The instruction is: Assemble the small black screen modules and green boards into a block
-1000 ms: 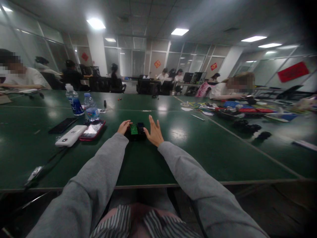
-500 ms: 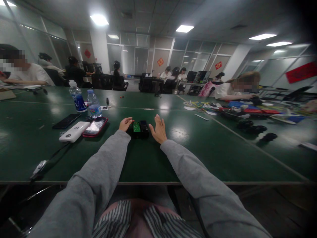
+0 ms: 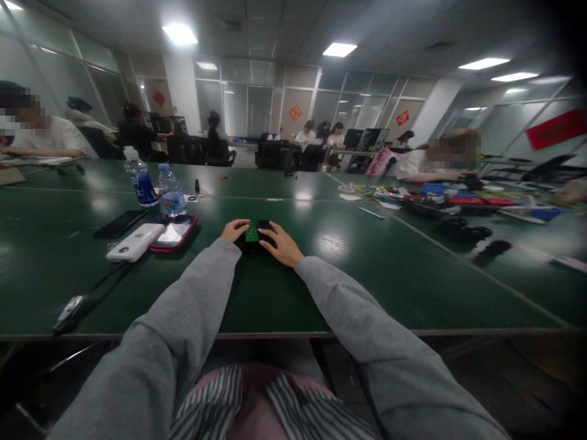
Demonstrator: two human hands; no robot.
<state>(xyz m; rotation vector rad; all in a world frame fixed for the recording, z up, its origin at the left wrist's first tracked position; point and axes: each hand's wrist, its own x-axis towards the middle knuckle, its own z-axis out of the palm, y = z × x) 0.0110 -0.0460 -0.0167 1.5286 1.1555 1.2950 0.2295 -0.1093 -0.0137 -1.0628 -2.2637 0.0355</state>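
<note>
The board (image 3: 252, 233) is between our left hand (image 3: 235, 230) and right hand (image 3: 282, 243), over the surface (image 3: 275, 299). We can't tell if our fingers (image 3: 269, 247) grip. It looks light, stiff, easy to break; let's hold its edges.

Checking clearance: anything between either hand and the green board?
Nothing visible. The left hand is at the left edge of the green board, the right hand at its right; contact isn't clear.

Glass partitions (image 3: 259, 109), lit ceiling panels (image 3: 340, 49), green table (image 3: 389, 287)
</note>
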